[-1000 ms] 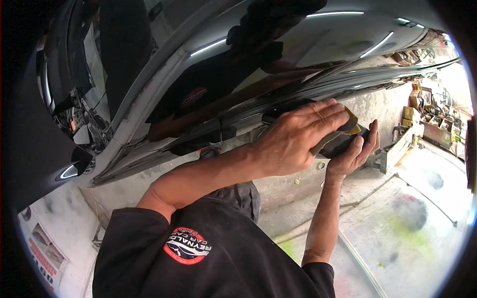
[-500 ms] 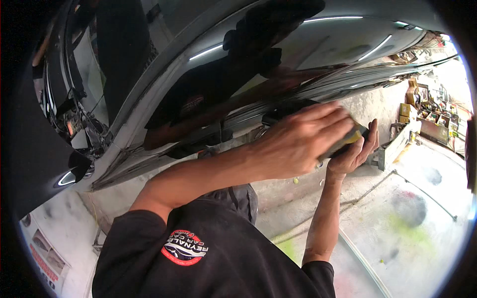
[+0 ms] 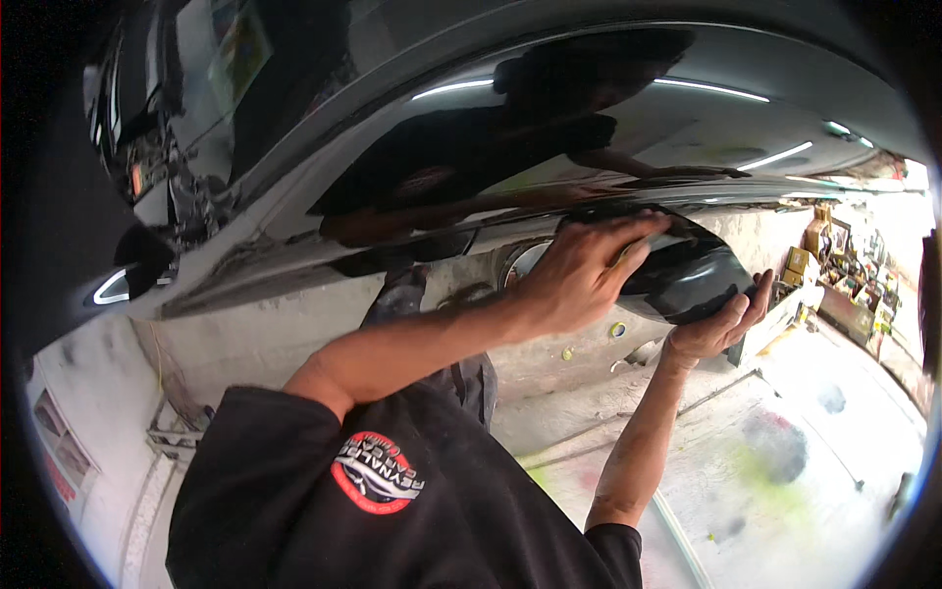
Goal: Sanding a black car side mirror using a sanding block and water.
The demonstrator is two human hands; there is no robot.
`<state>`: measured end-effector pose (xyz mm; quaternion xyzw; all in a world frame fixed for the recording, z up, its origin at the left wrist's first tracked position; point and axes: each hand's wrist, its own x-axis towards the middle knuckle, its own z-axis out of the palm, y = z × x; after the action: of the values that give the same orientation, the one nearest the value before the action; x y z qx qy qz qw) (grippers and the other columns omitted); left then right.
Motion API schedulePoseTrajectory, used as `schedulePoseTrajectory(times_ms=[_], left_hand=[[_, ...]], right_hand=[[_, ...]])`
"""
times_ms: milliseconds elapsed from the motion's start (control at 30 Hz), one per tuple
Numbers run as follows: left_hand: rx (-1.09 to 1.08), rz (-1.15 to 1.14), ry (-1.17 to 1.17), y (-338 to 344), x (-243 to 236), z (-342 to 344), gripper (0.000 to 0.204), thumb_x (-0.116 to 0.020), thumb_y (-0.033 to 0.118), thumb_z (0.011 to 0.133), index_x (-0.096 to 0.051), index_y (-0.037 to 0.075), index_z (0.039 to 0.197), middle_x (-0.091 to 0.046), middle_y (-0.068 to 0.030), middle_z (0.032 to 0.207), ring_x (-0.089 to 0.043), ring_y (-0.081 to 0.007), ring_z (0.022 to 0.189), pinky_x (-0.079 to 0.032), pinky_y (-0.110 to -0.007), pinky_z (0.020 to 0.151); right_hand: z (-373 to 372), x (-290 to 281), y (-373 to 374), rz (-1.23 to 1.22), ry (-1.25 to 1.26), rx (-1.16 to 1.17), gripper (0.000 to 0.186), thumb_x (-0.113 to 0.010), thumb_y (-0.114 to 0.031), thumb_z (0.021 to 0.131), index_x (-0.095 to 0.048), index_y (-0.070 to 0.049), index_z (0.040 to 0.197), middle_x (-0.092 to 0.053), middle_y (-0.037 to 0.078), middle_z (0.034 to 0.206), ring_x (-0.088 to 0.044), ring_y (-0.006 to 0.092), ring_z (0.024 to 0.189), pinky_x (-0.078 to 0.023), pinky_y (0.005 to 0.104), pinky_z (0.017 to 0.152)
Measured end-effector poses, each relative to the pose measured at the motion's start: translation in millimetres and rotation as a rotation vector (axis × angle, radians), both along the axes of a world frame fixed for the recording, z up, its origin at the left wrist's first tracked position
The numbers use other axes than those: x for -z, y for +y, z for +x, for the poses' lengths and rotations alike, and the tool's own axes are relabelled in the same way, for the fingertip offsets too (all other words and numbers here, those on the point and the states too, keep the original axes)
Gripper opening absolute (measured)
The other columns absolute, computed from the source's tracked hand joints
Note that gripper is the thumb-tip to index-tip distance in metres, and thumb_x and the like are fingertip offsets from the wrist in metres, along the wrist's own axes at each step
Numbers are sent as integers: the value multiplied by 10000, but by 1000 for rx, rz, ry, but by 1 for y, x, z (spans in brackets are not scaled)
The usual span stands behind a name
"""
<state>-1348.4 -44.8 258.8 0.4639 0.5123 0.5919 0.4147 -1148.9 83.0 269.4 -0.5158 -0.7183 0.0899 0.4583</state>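
Note:
A glossy black car side mirror [image 3: 706, 265] juts from the black car door [image 3: 461, 157] at the centre right. My left hand [image 3: 589, 270] rests on the mirror’s left and upper surface, fingers pressed together over a thin yellowish and dark pad [image 3: 620, 255], mostly hidden beneath them. My right hand [image 3: 721, 324] cups the mirror’s right end from below, fingers curved round its edge. The door’s paint reflects my body and the strip lights.
A cluttered shelf [image 3: 844, 304] with boxes and containers stands at the right. The pale floor [image 3: 706, 491] carries coloured paint patches and a thin bar. A pale wall [image 3: 245, 363] runs under the car. A poster [image 3: 61, 447] is at the lower left.
My left hand has slid up and left over the mirror, exposing more of its black surface. My right hand is a little lower. The camera view has shifted slightly.

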Motion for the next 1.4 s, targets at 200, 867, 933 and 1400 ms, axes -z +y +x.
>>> schedulePoseTrajectory(times_ms=[200, 867, 933, 1400], left_hand=[[-69, 56, 102, -42, 7, 9, 490, -584, 107, 1084, -502, 30, 1561, -512, -229, 1596, -481, -374, 1502, -434, -479, 1231], [-192, 85, -49, -39, 40, 7, 602, -652, 4, 995, -484, 46, 1571, -532, -211, 1579, -534, -365, 1456, -454, -483, 1225], [-92, -51, -44, -29, 39, -2, 546, -642, 68, 1020, -504, 39, 1547, -527, -222, 1576, -561, -373, 1426, -456, -495, 1219], [-523, 256, 145, -52, 36, 43, 487, -575, -13, 1018, -548, 6, 1503, -727, -246, 1283, -728, -320, 677, -642, -448, 728]], right_hand=[[5, 11, -4, -8, 0, -24, 609, -394, -362, 1109, -492, 51, 1546, -487, 228, 1585, -459, 357, 1467, -328, 503, 1246], [-30, 18, -18, -123, 103, 47, 666, -366, -408, 1098, -483, 60, 1557, -426, 241, 1637, -428, 354, 1494, -310, 488, 1261], [-25, 17, -19, -108, 51, 52, 665, -367, -411, 1098, -488, 57, 1555, -439, 242, 1625, -435, 354, 1488, -316, 489, 1257], [1, 18, -28, -72, 195, -13, 601, -467, -367, 1081, -544, 43, 1514, -499, 207, 1568, -474, 339, 1455, -367, 489, 1235]])
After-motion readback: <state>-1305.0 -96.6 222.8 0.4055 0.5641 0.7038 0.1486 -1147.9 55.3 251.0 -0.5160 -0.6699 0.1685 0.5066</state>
